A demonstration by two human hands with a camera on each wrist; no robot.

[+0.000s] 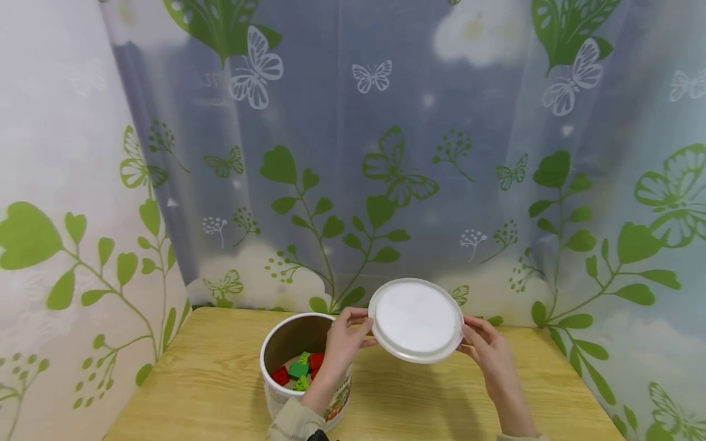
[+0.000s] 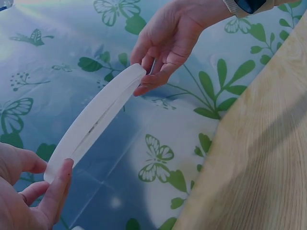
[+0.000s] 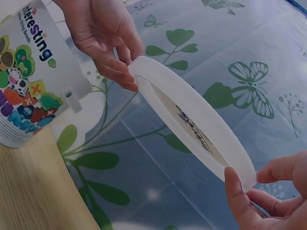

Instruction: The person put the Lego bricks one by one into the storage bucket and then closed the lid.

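Observation:
A round white lid [image 1: 416, 318] is held up over the table, tilted so that one broad face shows in the head view. My left hand [image 1: 343, 343] pinches its left rim between thumb and fingers, and my right hand [image 1: 489, 352] grips the opposite rim. Dark printing marks the lid's other face [image 3: 194, 129] in the right wrist view. Left of the lid stands an uncovered white bucket [image 1: 274, 395], partly behind my left forearm. Red and green pieces [image 1: 298, 370] lie inside it.
A light wood-grain table [image 1: 193, 380] carries the bucket. Behind it hangs a curtain [image 1: 342, 184] printed with leaves and butterflies, and similar patterned sheets cover both sides. The bucket's outside [image 3: 31, 91] bears colourful pictures and the word "Interesting".

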